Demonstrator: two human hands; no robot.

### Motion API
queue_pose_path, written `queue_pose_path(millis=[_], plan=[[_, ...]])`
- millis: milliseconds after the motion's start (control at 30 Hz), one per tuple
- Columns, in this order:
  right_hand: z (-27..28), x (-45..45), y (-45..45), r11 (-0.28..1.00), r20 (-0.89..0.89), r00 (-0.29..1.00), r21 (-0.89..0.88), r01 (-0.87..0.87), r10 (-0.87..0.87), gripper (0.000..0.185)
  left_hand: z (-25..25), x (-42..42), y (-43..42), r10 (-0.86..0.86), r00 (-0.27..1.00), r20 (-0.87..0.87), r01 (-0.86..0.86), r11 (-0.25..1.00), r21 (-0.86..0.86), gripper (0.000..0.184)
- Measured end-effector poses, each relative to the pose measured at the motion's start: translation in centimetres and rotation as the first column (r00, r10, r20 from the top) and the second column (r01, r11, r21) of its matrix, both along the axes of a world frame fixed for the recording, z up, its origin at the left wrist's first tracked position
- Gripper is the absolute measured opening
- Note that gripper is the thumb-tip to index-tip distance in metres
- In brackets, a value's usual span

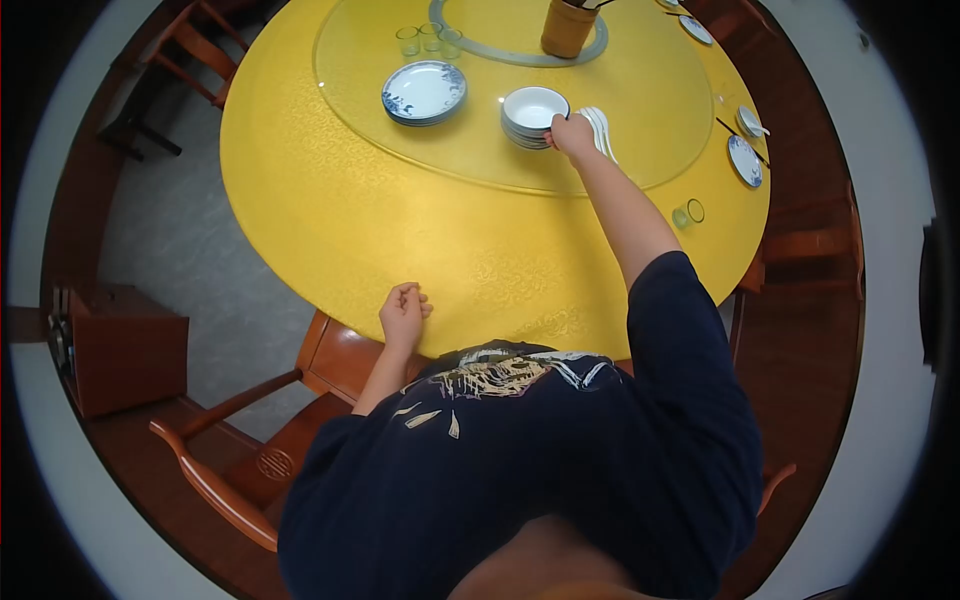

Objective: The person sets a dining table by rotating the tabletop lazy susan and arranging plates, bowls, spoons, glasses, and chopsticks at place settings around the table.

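Observation:
My right hand [571, 135] reaches across the table and is closed on the rim of the top white bowl [535, 105]. That bowl sits on a stack of similar bowls [524, 136] on the glass turntable. Beside this hand lie several white spoons [599, 128], partly covered by my fingers and wrist. My left hand [404, 314] hovers by the near table edge, fingers loosely curled in, with nothing visible in it. A stack of blue-patterned white plates [424, 93] stands left of the bowls.
The round table has a yellow cloth [330, 210] under the glass turntable [370, 150]. Several glasses [430, 40] and a brown holder [568, 28] stand farther back. At the right are a lone glass [688, 213], a plate [745, 161] and a small bowl [750, 121]. A wooden chair [340, 360] is near my left.

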State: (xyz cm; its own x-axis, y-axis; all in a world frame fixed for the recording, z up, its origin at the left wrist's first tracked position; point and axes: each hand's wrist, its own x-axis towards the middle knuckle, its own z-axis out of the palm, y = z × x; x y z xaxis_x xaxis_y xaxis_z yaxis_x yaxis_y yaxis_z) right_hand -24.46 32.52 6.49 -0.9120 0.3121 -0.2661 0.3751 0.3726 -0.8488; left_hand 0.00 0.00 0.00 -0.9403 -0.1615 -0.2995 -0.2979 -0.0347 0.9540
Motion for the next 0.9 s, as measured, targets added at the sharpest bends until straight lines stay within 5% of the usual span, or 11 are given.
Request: queue_pose_path(millis=[367,567,667,767,833,900], plan=[[0.2,0.3,-0.4,0.933,0.058,0.998,0.359,0.013,-0.036,0.038,0.3,0.0,-0.1,-0.022,1.0,0.01,0.022,1.0,-0.011,0.015],[-1.2,0.1,0.1,0.939,-0.007,1.0,0.343,-0.005,0.007,0.048,0.4,-0.2,0.0,-0.033,0.999,0.027,0.034,0.999,-0.03,0.014],[-1.9,1.4,0.0,0.901,-0.108,0.985,0.399,0.17,-0.138,0.053,0.0,-0.1,-0.2,-0.05,0.999,0.018,0.05,0.998,-0.023,0.014],[-2.5,5.0,1.8,0.951,-0.223,0.955,0.195,0.24,-0.195,0.056,-0.1,0.0,-0.2,-0.054,0.999,-0.001,0.054,0.999,0.005,0.014],[-0.5,9.7,4.0,0.984,-0.109,0.982,0.066,0.163,-0.155,0.051,-0.2,0.1,-0.4,-0.074,0.997,-0.007,0.074,0.997,0.009,0.014],[-0.1,15.1,6.7,0.904,-0.137,0.986,0.403,0.144,-0.095,0.043,-0.2,-0.2,-0.4,-0.078,0.997,-0.02,0.078,0.997,0.003,0.014]])
